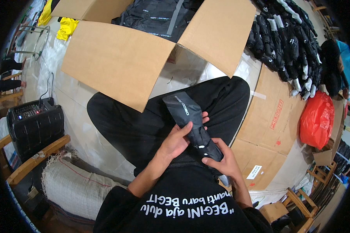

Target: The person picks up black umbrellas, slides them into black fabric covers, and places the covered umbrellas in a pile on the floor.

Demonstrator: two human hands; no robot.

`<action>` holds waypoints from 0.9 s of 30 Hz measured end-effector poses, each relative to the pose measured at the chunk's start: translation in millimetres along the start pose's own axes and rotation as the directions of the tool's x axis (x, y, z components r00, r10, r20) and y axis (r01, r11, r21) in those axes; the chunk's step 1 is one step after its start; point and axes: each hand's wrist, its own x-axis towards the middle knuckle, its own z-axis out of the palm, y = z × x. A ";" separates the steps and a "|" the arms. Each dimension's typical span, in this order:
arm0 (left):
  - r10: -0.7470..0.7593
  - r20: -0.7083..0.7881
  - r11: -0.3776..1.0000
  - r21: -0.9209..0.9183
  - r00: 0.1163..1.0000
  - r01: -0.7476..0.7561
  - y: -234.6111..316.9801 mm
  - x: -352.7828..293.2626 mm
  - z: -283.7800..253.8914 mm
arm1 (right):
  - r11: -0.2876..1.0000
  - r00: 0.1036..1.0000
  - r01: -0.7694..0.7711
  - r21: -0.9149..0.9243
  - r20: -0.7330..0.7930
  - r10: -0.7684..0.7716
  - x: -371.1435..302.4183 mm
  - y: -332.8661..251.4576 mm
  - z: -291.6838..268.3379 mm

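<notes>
A long, narrow bundle of folded black fabric [195, 123] lies slantwise in front of me, above my crossed legs. White lettering and a loose, flat flap show at its far end. My left hand [177, 140] is closed round its middle, thumb on top and fingertips showing past the far side. At the near end my right hand [226, 161] grips it, thumb across the top and fingers along the right side. My palm hides part of the near end. Beyond my knees stands an open cardboard box [116, 58] with printed black fabric [159, 19] inside.
Several similar black bundles with white parts [286, 42] lie heaped at the far right. Near them are a flattened carton [268, 128] and a red plastic bag [317, 120]. At left stand a black speaker [35, 126] and a woven sack [77, 186]. Other people's limbs show at both edges.
</notes>
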 end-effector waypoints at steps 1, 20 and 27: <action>-0.014 0.021 1.000 -0.012 1.000 0.014 -0.5 -1.2 4.4 | 0.967 0.996 -0.090 0.240 0.050 0.081 0.4 1.6 -1.1; -0.083 0.192 0.995 0.078 0.978 0.069 -11.4 -2.5 11.2 | 0.510 0.910 -0.373 0.775 0.412 0.038 15.0 10.6 5.0; 0.161 0.234 0.981 -0.149 0.959 -0.129 3.0 10.9 19.7 | 0.124 0.817 -0.511 0.851 0.526 -0.238 32.2 13.8 16.7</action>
